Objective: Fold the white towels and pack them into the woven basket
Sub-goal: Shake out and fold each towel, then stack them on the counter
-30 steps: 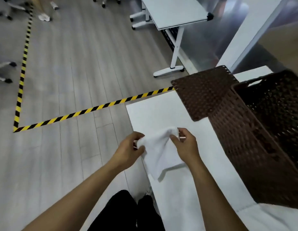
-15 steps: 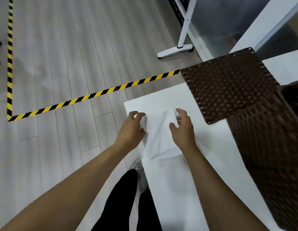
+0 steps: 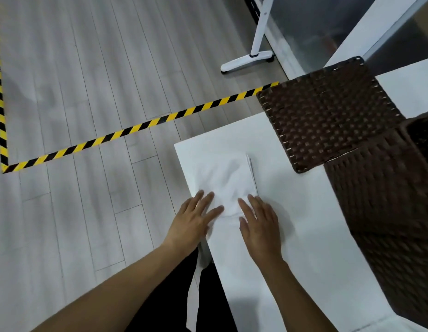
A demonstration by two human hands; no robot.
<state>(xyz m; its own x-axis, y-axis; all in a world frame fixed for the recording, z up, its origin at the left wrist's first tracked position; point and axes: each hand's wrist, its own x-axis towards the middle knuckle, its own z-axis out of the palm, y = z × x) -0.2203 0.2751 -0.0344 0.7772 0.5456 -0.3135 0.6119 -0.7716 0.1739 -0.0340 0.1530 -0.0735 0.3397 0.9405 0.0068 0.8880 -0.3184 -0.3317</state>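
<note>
A folded white towel [image 3: 226, 180] lies flat near the left corner of the white table [image 3: 311, 236]. My left hand [image 3: 192, 222] rests with straight fingers on the towel's near left edge. My right hand [image 3: 259, 225] lies flat on its near right edge. Both palms face down and neither hand grips the cloth. The dark brown woven basket [image 3: 385, 200] stands on the table to the right; its inside is mostly out of view. The basket's flat woven lid [image 3: 328, 116] lies beyond the towel, at the table's far edge.
Grey plank floor with yellow-black hazard tape [image 3: 141, 127] lies left of the table. A white table leg and foot [image 3: 247, 61] stand on the floor at the back. My dark trousers [image 3: 170, 295] show at the table's near edge.
The towel went from hanging between my pinching hands to lying flat on the table. Both hands let go, opened and slid back to its near edge. The camera tilted further down.
</note>
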